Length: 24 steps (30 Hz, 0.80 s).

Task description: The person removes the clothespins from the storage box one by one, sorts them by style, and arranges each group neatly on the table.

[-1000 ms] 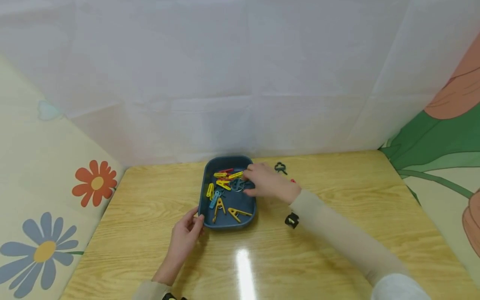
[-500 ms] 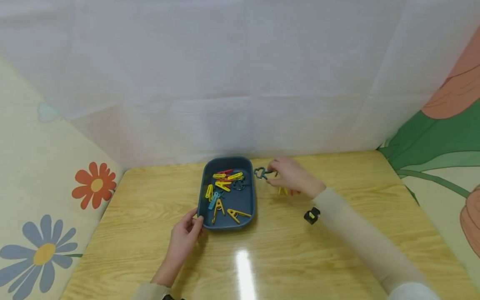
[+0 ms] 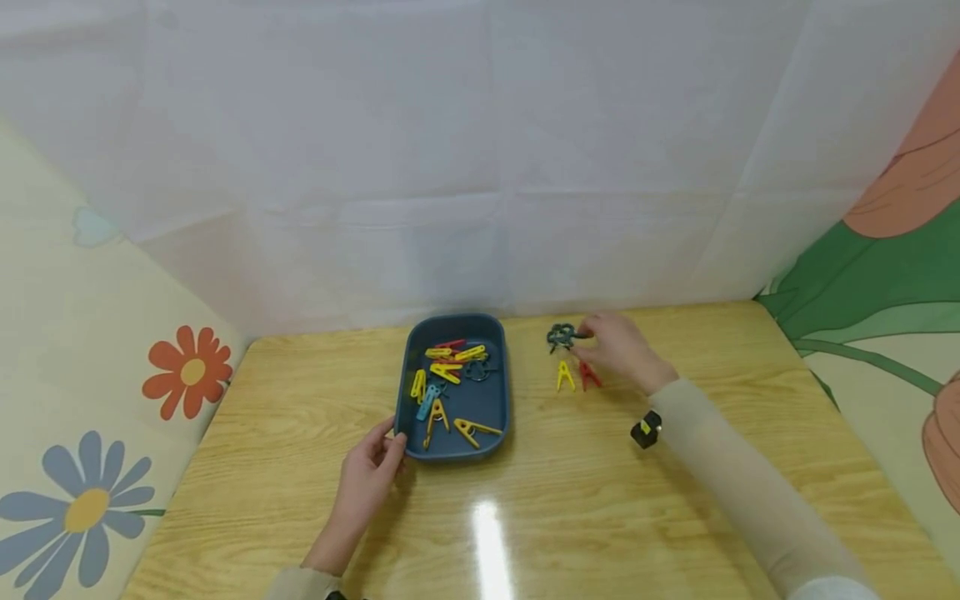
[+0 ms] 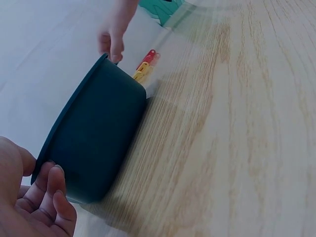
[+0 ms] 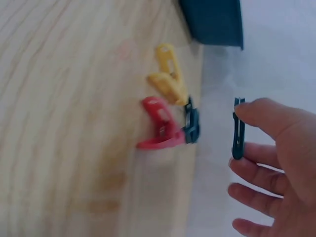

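My left hand [image 3: 369, 471] grips the near-left corner of a dark blue tray [image 3: 487, 406], thumb over the rim and fingers under it. Several yellow, red, blue and dark clothespins lie jumbled inside. To the tray's right, my right hand [image 3: 621, 348] pinches a dark teal clothespin [image 5: 239, 131] between thumb and fingertips, above the table near the wall. Another dark clothespin [image 5: 192, 123] is on the table beneath it. Just in front of these, a yellow clothespin [image 3: 566, 377] and a red clothespin [image 3: 590, 375] lie side by side.
The wooden table [image 3: 600, 500] meets a white cloth wall [image 3: 375, 167] close behind the tray. Flower-printed panels [image 3: 90, 375] stand at the left and right sides. A small black camera [image 3: 646, 429] is strapped at the right wrist.
My right hand has drawn a dark clothespin from the tray and carried it rightward to beside the other dark one. The left hand and tray have stayed in place.
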### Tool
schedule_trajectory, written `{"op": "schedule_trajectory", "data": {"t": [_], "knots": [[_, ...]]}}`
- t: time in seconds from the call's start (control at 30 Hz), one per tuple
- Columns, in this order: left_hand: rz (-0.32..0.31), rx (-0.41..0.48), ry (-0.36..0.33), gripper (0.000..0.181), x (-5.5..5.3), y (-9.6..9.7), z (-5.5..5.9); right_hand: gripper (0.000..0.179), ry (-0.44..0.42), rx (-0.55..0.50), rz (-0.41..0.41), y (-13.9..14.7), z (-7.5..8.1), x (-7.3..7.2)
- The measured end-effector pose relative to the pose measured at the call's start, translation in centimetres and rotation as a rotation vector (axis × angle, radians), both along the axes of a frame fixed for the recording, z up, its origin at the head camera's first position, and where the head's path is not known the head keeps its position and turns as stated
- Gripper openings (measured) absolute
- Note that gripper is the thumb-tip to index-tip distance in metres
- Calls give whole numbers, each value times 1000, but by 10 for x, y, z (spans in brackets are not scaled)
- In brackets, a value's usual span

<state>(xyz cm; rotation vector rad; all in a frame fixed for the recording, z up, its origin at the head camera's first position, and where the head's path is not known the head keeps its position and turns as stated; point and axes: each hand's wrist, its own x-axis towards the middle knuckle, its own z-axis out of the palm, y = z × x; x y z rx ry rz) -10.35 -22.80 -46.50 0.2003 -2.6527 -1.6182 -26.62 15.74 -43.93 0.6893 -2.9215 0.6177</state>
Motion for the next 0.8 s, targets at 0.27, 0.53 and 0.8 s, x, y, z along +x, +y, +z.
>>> {"op": "schedule_trajectory", "data": {"t": [0.27, 0.53, 0.8], "knots": [[0, 3, -18, 43, 0, 0, 1, 37, -10, 3, -127, 10, -16, -3], [4, 0, -25, 43, 0, 0, 2, 40, -79, 1, -248, 8, -26, -5], [-2, 0, -29, 43, -1, 0, 2, 42, -126, -6, -304, 2, -30, -8]]}}
